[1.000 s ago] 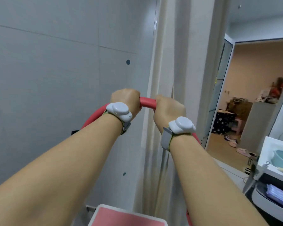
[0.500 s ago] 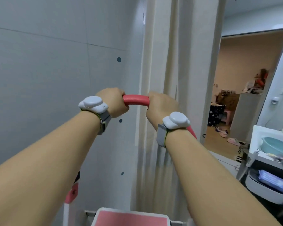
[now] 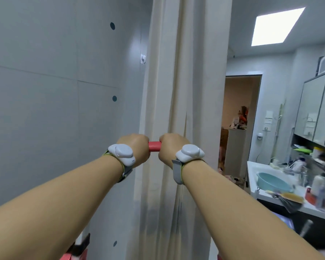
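A red padded handle bar [image 3: 154,146] runs across in front of me at chest height, only a short piece showing between my fists. My left hand [image 3: 134,147] grips it on the left and my right hand [image 3: 172,147] grips it on the right, both with fingers curled round the bar. Each wrist carries a white sensor on a grey strap. The rest of the bar is hidden behind my hands and arms. A red part of the frame [image 3: 77,254] with a black joint shows at the bottom left under my left forearm.
A grey panelled wall [image 3: 45,109] with dark dots is close on the left. A cream curtain [image 3: 186,91] hangs straight ahead. An open doorway [image 3: 236,128] lies beyond. On the right stands a cluttered sink counter [image 3: 289,199] with a teal basin [image 3: 272,182] and mirror cabinets [image 3: 315,107].
The view has tilted upward and turned right, so the red step below dropped out of sight. My hands have come closer together on the bar and still grip it.
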The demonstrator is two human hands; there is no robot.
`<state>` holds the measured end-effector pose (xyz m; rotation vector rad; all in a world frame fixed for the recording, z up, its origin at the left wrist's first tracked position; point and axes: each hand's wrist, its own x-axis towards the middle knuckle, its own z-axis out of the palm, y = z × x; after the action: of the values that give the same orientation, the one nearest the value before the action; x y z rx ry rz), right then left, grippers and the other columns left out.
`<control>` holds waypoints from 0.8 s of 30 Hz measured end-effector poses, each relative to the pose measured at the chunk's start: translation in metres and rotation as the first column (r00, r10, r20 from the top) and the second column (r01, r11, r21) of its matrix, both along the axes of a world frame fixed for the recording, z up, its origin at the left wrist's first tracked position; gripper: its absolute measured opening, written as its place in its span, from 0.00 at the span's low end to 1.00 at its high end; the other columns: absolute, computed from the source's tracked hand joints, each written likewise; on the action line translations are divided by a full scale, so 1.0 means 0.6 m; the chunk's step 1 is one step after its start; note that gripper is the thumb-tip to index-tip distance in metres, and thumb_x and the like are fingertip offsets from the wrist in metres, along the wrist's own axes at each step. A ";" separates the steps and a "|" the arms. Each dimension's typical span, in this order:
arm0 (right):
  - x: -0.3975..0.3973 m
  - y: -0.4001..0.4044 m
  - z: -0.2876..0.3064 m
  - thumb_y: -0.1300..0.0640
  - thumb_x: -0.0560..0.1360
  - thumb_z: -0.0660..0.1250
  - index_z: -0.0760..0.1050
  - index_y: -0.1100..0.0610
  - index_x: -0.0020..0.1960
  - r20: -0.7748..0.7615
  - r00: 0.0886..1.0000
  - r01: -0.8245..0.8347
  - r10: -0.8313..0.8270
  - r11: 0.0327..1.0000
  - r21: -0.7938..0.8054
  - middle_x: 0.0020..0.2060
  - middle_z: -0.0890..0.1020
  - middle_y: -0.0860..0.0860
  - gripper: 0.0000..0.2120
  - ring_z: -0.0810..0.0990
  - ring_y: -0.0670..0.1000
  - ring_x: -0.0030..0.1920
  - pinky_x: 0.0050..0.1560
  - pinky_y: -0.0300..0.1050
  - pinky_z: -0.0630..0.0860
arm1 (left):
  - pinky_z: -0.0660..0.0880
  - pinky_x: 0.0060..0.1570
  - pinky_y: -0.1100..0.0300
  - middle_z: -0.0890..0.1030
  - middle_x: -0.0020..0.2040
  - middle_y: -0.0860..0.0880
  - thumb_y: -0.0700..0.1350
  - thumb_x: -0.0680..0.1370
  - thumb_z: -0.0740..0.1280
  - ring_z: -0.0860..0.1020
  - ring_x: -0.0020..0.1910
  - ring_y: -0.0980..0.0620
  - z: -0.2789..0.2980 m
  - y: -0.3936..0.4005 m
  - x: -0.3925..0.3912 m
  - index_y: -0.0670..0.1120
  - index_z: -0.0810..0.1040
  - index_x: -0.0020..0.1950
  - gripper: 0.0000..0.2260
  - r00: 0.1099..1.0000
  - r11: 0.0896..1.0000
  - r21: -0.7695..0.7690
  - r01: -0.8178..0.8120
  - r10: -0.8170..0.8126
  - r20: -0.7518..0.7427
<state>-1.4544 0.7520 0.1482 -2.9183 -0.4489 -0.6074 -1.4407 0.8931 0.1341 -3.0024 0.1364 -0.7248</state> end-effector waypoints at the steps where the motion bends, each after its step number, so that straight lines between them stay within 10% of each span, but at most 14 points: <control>1: 0.011 -0.003 -0.001 0.65 0.68 0.62 0.73 0.53 0.43 0.010 1.000 0.018 -0.018 1.000 -0.002 0.32 0.73 0.49 0.09 0.70 0.48 0.29 0.29 0.39 0.63 | 0.63 0.28 0.62 0.75 0.34 0.53 0.47 0.75 0.61 0.72 0.29 0.53 0.002 -0.003 0.017 0.52 0.73 0.42 0.03 1.000 1.000 -0.001 0.020 -0.020 0.005; 24: 0.128 -0.118 -0.028 0.63 0.71 0.61 0.74 0.51 0.48 0.204 0.950 0.259 -0.237 0.962 -0.089 0.29 0.68 0.48 0.10 0.73 0.53 0.35 0.37 0.44 0.68 | 0.62 0.28 0.62 0.78 0.35 0.48 0.44 0.72 0.63 0.74 0.30 0.50 -0.015 -0.140 0.176 0.49 0.75 0.40 0.02 0.968 0.951 -0.180 0.250 -0.250 0.024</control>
<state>-1.3778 0.6810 0.1313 -3.0646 -0.1367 -0.9330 -1.3351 0.8093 0.1249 -3.1949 0.4855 -0.7996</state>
